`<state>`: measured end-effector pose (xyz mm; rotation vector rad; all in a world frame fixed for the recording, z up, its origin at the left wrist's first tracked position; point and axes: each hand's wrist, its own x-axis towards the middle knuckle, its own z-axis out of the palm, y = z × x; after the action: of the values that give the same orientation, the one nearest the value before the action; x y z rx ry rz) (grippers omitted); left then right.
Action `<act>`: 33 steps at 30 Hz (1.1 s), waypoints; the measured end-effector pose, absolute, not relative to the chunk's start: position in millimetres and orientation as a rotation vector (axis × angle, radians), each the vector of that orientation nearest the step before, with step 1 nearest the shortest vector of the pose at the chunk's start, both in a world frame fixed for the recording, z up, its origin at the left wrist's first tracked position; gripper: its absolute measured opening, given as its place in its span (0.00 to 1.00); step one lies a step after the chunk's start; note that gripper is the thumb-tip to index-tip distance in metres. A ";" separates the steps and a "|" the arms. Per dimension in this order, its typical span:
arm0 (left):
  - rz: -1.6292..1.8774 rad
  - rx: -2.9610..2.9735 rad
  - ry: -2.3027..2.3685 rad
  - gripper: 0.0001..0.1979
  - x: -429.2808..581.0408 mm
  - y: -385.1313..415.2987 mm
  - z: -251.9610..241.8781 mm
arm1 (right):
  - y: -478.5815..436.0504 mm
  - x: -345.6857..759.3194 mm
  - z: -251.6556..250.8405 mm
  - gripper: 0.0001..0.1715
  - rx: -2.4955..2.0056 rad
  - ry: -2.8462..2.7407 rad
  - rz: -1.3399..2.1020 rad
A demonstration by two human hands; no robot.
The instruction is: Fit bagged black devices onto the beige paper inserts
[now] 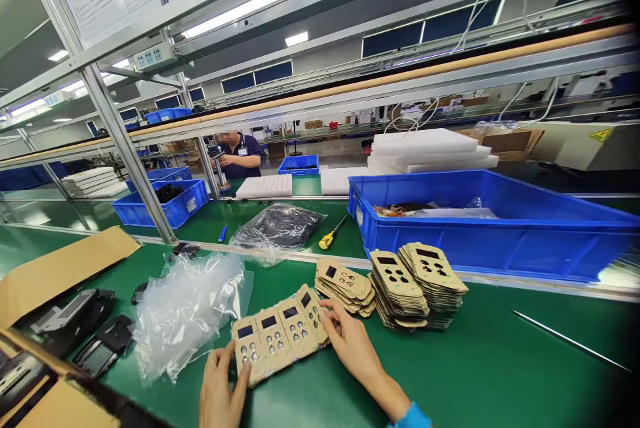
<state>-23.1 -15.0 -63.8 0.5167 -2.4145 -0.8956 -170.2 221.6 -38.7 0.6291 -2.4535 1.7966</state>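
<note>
A strip of several joined tan keypad panels (280, 335) lies on the green bench. My left hand (220, 388) presses its near left end with the thumb on top. My right hand (350, 341) rests its fingers on the strip's far right end. Just beyond my right hand stand three stacks of single tan keypad panels (400, 285). A crumpled clear plastic bag (185, 311) lies to the left of the strip.
A big blue bin (500, 241) stands behind the stacks. A yellow-handled screwdriver (330, 236) and a dark bagged bundle (280, 227) lie beyond a rail. Black devices (75, 325) and cardboard (60, 268) sit at left. A person in dark blue (240, 156) works at the far bench.
</note>
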 end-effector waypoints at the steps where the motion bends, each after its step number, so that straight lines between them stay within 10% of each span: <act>1: -0.913 0.510 -2.407 0.27 -22.9 -16.2 -64.9 | 221.0 -170.8 -38.7 0.20 0.622 -2.441 1.912; 14: -0.762 0.110 -2.438 0.28 -32.1 4.4 -28.4 | 222.8 -158.7 -14.4 0.15 0.563 -1.959 3.047; 21: -1.023 0.109 -2.471 0.36 -46.1 18.6 -26.1 | 227.1 -144.9 -9.3 0.35 0.671 -1.668 3.393; 30: -2.278 0.283 -1.693 0.51 -49.0 28.8 -29.6 | 228.8 -140.1 -13.0 0.39 0.785 -1.207 3.815; 33: -2.712 0.473 -1.343 0.41 -43.8 27.3 -42.5 | 225.1 -140.9 -8.6 0.38 0.731 -1.085 3.844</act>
<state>-43.8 27.3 -42.5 0.4729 -1.3431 -2.7119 -140.9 225.1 -8.6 0.7313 -1.0847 3.8438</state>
